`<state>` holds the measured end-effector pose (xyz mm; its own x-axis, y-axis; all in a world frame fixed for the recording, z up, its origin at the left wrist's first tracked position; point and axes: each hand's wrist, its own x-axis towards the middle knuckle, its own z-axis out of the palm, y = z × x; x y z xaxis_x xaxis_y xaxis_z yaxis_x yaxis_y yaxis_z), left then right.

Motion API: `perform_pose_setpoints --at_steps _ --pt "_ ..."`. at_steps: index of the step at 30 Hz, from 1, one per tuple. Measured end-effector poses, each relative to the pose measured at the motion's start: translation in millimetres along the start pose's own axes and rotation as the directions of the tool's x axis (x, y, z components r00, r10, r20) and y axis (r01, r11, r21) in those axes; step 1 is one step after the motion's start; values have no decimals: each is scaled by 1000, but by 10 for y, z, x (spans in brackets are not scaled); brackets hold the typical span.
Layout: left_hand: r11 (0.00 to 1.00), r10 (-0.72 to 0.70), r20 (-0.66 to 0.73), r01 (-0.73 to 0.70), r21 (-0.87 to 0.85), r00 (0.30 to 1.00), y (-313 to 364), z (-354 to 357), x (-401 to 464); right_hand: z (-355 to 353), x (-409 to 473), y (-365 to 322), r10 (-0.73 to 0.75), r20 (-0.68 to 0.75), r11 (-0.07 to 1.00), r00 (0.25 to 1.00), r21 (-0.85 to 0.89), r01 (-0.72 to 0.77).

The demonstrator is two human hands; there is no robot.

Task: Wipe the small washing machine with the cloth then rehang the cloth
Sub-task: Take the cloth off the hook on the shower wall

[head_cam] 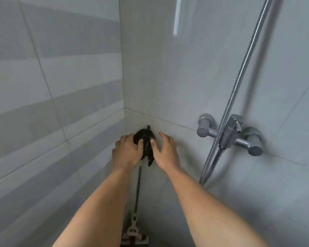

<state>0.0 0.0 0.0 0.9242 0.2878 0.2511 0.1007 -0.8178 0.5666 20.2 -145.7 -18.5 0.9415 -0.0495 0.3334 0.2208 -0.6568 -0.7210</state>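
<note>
At six o'clock a mop (135,227) stands below. Farther up, the left hand (127,152) curls around the dark cloth (145,145) in the tiled corner; the right hand (165,152), fingers spread, touches it by thumb. At three o'clock, the shower mixer (230,134).

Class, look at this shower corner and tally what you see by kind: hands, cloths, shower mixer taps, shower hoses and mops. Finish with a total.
Hands: 2, the left hand and the right hand
Dark cloth: 1
Shower mixer tap: 1
Shower hose: 1
Mop: 1
Total: 6
</note>
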Motion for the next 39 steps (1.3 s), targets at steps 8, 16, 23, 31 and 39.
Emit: perform_pose_setpoints --at_steps 8,16,23,31,39 --pt "999 -35 85 37 -23 996 -305 416 315 373 201 266 130 21 991 991 -44 -129" --pt "963 -73 222 126 -236 972 -477 801 778 815 436 520 245 -5 967 970 -71 -244" --pt "847 -72 331 233 -478 941 -465 889 1089 1019 456 563 227 -73 974 971 12 -227" --pt "732 -85 390 323 -600 917 -326 648 846 704 181 438 181 -148 964 972 220 -146" --pt "639 -85 566 481 -601 820 -553 645 -221 290 -613 584 269 14 891 963 375 -255"
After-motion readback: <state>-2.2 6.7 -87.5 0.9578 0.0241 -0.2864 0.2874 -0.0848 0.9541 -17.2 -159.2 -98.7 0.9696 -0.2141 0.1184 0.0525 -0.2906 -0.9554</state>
